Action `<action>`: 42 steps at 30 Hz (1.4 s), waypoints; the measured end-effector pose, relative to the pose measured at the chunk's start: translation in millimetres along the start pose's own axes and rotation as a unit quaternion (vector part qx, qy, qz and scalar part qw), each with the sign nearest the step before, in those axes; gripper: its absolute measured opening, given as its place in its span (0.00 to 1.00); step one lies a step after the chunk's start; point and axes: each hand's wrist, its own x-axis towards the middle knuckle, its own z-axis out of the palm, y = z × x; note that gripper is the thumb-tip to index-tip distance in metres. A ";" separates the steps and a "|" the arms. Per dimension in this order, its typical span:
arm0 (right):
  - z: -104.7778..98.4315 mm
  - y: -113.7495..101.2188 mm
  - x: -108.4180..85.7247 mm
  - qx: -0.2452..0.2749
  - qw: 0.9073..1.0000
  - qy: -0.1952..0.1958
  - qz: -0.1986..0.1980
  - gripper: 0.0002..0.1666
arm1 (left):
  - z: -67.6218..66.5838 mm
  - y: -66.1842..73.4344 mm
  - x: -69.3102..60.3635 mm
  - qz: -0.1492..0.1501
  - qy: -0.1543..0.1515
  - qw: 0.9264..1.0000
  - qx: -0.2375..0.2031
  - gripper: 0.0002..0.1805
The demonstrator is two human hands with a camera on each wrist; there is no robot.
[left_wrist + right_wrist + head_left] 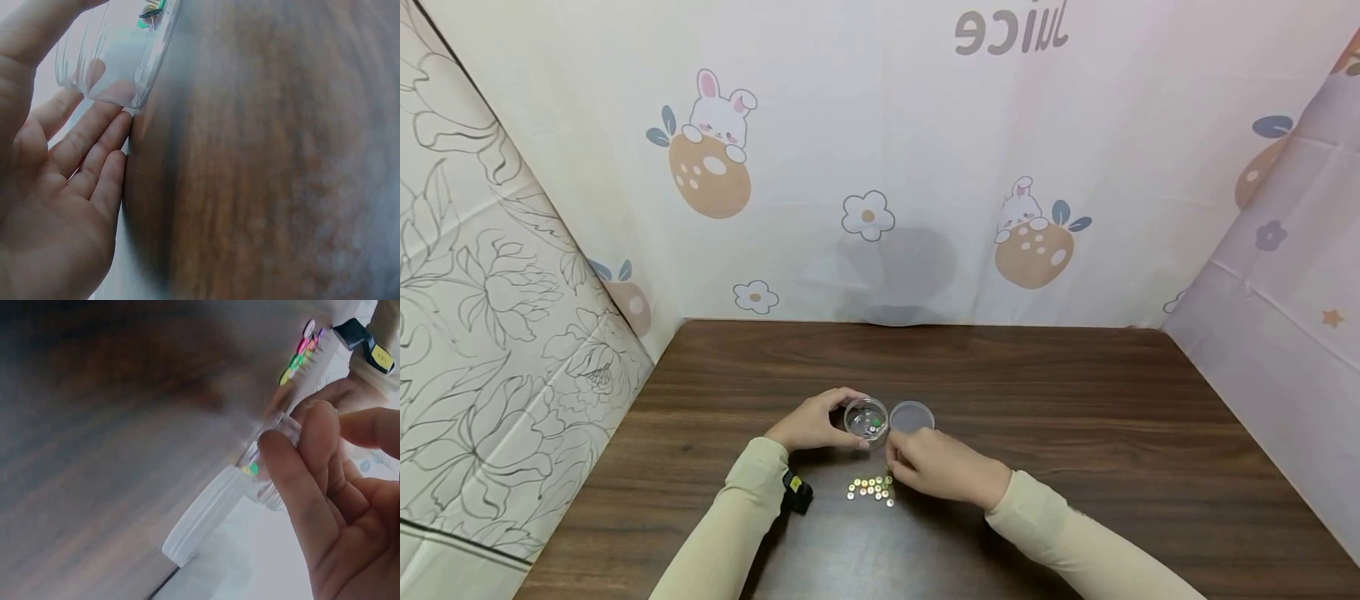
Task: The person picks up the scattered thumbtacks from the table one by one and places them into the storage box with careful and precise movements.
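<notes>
My left hand [817, 423] holds a clear round plastic jar [853, 433] on the table, thumb on the near side and fingers behind it. Inside the jar lie a few thumbtacks [876, 425], one of them green. In the left wrist view, a tack shows through the jar's wall [112, 56]. My right hand [943, 467] is just right of the jar, thumb and fingertips [322, 415] pinched together. A thumbtack seems to be between them, mostly hidden. Several loose thumbtacks [871, 484] lie in rough rows nearer me, heads down; pink, green and yellow ones show in the right wrist view.
A round translucent lid [912, 414] lies right beside the jar, partly behind my right hand. A black strap mount [797, 492] sits on my left wrist. The dark wooden table [1075, 400] ends at a printed cloth backdrop [880, 150], with cloth on both sides.
</notes>
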 end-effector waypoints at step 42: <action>0.4 19.5 54.4 0.025 0.995 0.083 0.054 0.03 | -0.3 0.6 -1.6 -0.016 -0.002 1.000 -0.004 0.37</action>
